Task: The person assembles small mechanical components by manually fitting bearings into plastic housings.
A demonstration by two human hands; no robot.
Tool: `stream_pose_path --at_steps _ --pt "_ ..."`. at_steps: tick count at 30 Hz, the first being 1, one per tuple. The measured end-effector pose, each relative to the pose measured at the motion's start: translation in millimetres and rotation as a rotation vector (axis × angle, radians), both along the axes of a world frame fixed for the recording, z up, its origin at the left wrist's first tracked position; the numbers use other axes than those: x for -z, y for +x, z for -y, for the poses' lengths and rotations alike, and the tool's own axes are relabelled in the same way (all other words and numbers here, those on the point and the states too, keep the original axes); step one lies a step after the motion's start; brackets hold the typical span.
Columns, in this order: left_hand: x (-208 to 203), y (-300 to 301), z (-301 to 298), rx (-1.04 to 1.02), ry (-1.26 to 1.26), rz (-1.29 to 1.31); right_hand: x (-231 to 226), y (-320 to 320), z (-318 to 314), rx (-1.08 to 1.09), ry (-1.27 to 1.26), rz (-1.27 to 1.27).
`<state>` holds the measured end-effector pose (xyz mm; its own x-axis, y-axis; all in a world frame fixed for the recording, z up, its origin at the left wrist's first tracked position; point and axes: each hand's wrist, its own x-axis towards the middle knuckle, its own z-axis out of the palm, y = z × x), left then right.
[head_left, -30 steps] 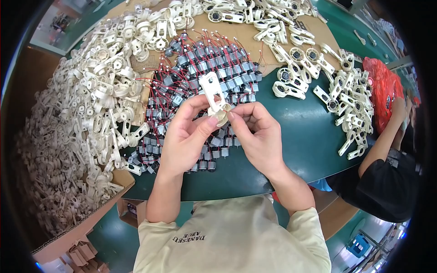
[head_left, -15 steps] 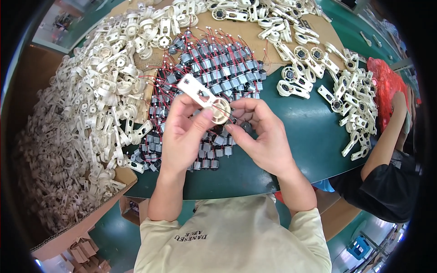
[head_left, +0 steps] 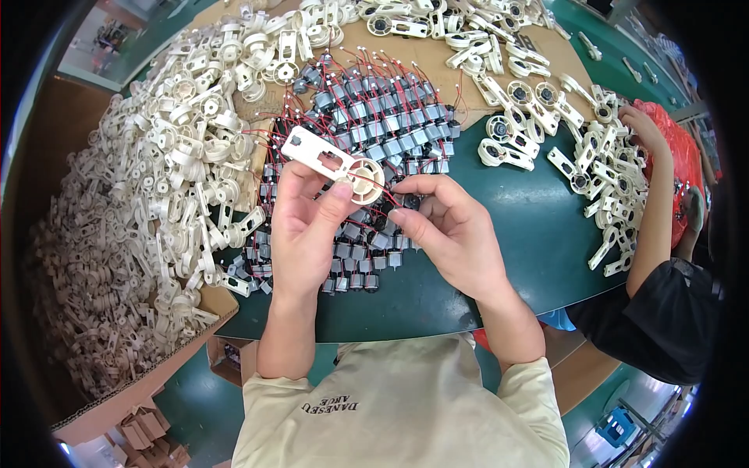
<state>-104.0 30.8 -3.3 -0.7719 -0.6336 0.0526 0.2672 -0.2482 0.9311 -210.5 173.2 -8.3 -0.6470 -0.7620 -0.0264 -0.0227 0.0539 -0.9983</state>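
Note:
A white plastic housing [head_left: 316, 152], with a long slotted handle and a round spoked ring at one end, is gripped between the thumb and fingers of my left hand [head_left: 308, 234]. It tilts over the pile of motors, ring end toward my right hand. Through the ring runs a thin red wire [head_left: 380, 187]. My right hand [head_left: 456, 234] pinches that wire between thumb and fingertips, just right of the ring. Whether a motor hangs on the wire there is hidden by the fingers. Under both hands lie rows of small silver motors [head_left: 394, 125] with red wires.
White housings [head_left: 168, 148] heap up at left, spilling into a cardboard box [head_left: 148, 374]. Housings with dark centres [head_left: 519, 93] lie at the far right on cardboard and on the green table [head_left: 530, 234]. A co-worker's arm [head_left: 659, 179] reaches in at right beside a red bag [head_left: 683, 156].
My left hand and the housing have shifted slightly left, and the housing lies flatter. My right hand stays near its place. The co-worker's hand has moved farther away onto the housings at right.

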Motion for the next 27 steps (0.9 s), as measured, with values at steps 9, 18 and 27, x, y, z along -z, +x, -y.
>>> stream_pose_path --at_steps 9,18,27 --pt "1 0 -3 0.026 -0.055 -0.014 2 1 7 0.078 -0.251 0.195" --pt "3 -1 -3 0.072 0.021 -0.016 5 -3 0 0.088 -0.181 0.012" --pt "8 -2 -7 0.132 0.08 0.007 5 3 1 0.146 -0.2 -0.118"
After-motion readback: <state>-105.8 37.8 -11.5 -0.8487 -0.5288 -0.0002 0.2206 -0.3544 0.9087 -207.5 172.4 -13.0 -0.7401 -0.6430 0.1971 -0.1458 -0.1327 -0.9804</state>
